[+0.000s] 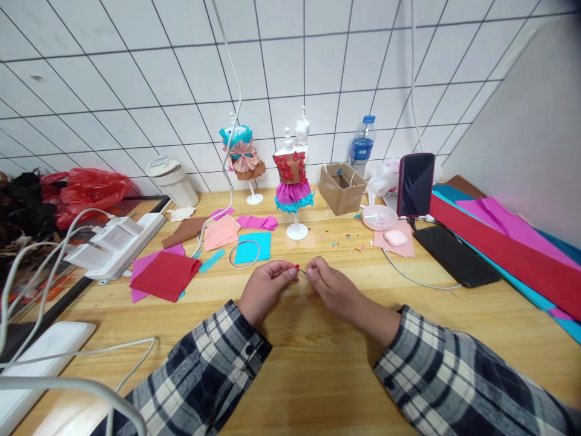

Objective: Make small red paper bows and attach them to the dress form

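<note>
My left hand (267, 289) pinches a small red piece of paper (297, 266) between thumb and fingertips, just above the wooden table. Close beside it, my right hand (334, 287) is closed on a thin, stick-like tool (302, 270) whose tip meets the red piece; its exact kind is too small to make out. Behind my hands stands a miniature dress form (290, 169) in a brown top with red paper bits, a purple skirt and a blue frilled hem. A second dressed form (242, 154) stands to its left, and a bare white one (302, 128) behind.
Coloured paper squares (166, 275) and a metal ring (244, 254) lie on the left. A cardboard box (342, 188), pink bowl (379, 217), propped phone (416, 184) and black phone (456, 254) are right. Cables and a power strip (122, 245) occupy the left edge.
</note>
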{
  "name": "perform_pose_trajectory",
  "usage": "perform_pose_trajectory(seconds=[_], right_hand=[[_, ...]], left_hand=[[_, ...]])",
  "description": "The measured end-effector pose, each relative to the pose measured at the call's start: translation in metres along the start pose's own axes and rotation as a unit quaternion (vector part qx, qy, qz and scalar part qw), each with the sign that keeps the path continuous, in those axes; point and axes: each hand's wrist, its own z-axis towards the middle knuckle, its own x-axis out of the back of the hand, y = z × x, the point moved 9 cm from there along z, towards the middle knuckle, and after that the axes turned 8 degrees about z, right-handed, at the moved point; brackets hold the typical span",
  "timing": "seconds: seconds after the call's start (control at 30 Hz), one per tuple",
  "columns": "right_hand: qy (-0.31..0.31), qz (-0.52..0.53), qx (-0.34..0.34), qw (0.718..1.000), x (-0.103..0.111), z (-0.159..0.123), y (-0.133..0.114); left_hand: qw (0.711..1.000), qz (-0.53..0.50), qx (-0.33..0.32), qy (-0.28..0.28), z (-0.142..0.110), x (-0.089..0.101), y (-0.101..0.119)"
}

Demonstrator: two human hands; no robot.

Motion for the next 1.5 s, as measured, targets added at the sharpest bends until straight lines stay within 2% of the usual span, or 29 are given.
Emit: perform_pose_trajectory(seconds=[0.37, 0.87, 1.23, 1.43, 1.5], right_hand=[[-0.012, 0.027, -0.009, 1.000, -0.002, 0.001, 0.005], [-0.007, 0.054, -0.010, 0.998, -0.004, 0.002, 0.007], [-0.037, 0.184, -0.044, 0.981, -0.010, 0.004, 0.012], [-0.015, 0.149, -0.045, 0.988, -0.003, 0.006, 0.011], [-0.004, 0.109, -0.045, 0.993, 0.005, 0.006, 0.012]], left_hand=[[1.000, 0.005, 0.008, -0.016, -0.001, -0.003, -0.002], [0.998, 0.056, -0.010, 0.003, -0.001, -0.001, 0.000], [0.998, 0.065, -0.018, 0.002, 0.000, -0.002, 0.002], [0.997, 0.074, -0.020, -0.002, 0.000, -0.003, 0.003], [0.998, 0.065, -0.017, 0.003, 0.001, -0.002, 0.001]])
